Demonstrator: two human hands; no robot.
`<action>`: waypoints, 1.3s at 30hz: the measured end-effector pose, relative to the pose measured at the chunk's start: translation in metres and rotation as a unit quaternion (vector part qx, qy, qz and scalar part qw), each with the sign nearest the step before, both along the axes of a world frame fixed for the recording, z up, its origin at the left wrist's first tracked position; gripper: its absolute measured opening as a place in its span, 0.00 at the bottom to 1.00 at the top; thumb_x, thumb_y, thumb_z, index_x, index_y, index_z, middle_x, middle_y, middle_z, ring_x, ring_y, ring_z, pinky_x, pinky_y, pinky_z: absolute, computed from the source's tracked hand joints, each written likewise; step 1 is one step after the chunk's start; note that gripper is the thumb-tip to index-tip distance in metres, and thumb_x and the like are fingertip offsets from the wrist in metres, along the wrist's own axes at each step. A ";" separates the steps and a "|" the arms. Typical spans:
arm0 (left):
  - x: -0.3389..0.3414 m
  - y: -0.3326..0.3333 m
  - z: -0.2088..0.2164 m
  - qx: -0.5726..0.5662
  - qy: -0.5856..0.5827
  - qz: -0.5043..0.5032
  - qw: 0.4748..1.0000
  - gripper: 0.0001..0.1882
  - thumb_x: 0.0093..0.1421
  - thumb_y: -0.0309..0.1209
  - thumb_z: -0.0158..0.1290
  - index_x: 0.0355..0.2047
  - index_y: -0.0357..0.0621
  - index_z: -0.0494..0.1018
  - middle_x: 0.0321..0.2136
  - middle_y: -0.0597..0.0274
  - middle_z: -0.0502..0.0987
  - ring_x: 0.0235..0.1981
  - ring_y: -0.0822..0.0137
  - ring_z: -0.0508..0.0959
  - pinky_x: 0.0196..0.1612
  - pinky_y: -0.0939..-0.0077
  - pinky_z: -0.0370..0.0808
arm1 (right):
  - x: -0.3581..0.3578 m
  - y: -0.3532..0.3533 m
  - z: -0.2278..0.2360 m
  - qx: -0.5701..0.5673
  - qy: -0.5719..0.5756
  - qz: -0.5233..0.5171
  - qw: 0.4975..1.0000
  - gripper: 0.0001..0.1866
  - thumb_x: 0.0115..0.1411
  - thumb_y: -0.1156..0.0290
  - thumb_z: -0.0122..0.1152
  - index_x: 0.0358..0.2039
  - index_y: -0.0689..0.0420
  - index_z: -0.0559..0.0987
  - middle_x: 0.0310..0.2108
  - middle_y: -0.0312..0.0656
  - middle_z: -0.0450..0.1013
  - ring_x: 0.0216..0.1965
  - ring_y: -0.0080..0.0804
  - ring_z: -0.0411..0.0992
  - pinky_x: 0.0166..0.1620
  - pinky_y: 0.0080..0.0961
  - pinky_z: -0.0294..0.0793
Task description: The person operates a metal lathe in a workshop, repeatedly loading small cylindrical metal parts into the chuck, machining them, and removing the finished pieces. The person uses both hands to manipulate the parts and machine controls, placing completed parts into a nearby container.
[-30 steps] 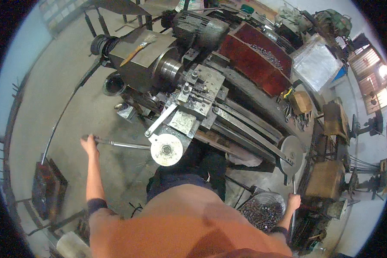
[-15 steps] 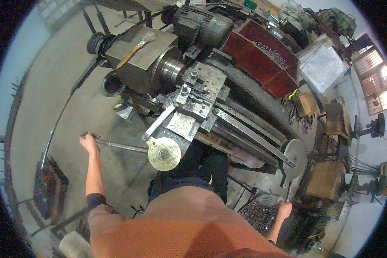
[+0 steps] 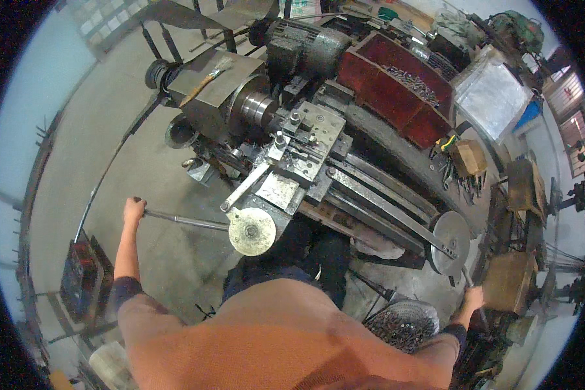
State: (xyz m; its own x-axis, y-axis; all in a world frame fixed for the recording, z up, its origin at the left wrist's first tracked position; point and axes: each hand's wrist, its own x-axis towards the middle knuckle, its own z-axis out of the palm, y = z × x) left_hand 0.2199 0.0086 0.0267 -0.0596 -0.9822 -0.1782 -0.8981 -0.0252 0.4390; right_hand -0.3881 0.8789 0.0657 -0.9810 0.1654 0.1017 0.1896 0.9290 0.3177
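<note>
My left hand (image 3: pixel 134 209) is closed round the end of a long metal lever (image 3: pixel 188 221). That lever runs to a pale round disc (image 3: pixel 252 232) at the front of a lathe's cross slide (image 3: pixel 281 191). Over on the right, my right hand (image 3: pixel 474 297) grips a lever handle (image 3: pixel 467 277) below a grey metal disc (image 3: pixel 450 243). A long flat bar (image 3: pixel 390 211) links this disc to the tool slide (image 3: pixel 317 133). Beyond the slide is the shiny chuck (image 3: pixel 259 108); whether it holds a workpiece is too small to tell.
A paintbrush (image 3: pixel 206 81) lies on the headstock (image 3: pixel 224 71), with a motor (image 3: pixel 305 45) behind it. A red tray (image 3: pixel 396 91) holds small metal parts. Hand tools (image 3: pixel 450 174) lie near a cardboard box (image 3: pixel 468 157). A basket of small parts (image 3: pixel 406 324) stands by my right arm.
My right hand has swung outward to the right and slightly up with the lever handle. My left hand stays on its lever, nearly in place. The view has shifted slightly.
</note>
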 end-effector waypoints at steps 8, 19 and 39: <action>-0.118 -0.046 -0.044 -0.087 -0.130 -0.269 0.950 0.16 0.47 0.35 0.50 0.35 0.39 0.73 0.35 0.48 0.74 0.38 0.52 0.74 0.41 0.64 0.72 | 0.041 -0.031 -0.031 -0.062 0.197 0.104 0.973 0.30 0.40 0.66 0.57 0.47 0.62 0.67 0.44 0.54 0.66 0.47 0.49 0.64 0.48 0.38 0.64; -0.204 -0.041 -0.084 -0.032 -0.181 -0.261 0.948 0.19 0.51 0.42 0.50 0.32 0.36 0.71 0.35 0.44 0.74 0.39 0.51 0.74 0.41 0.61 0.71 | 0.171 -0.076 -0.068 -0.305 0.034 0.059 0.950 0.19 0.38 0.67 0.59 0.33 0.60 0.78 0.32 0.51 0.74 0.36 0.45 0.72 0.41 0.34 0.69; -0.148 -0.055 0.055 -0.114 -0.060 -0.302 0.945 0.17 0.52 0.40 0.49 0.37 0.41 0.71 0.33 0.49 0.75 0.37 0.52 0.74 0.38 0.61 0.70 | 0.061 -0.451 0.143 -0.453 0.032 0.539 0.709 0.18 0.36 0.72 0.61 0.33 0.58 0.78 0.32 0.46 0.75 0.35 0.35 0.73 0.42 0.26 0.69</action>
State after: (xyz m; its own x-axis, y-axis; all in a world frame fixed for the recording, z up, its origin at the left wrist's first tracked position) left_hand 0.0717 -0.0460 0.0816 -0.6140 -0.7893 -0.0075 -0.7621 0.5903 0.2660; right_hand -0.3268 0.4278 0.2090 -0.5850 -0.6518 0.4826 -0.7992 0.3623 -0.4796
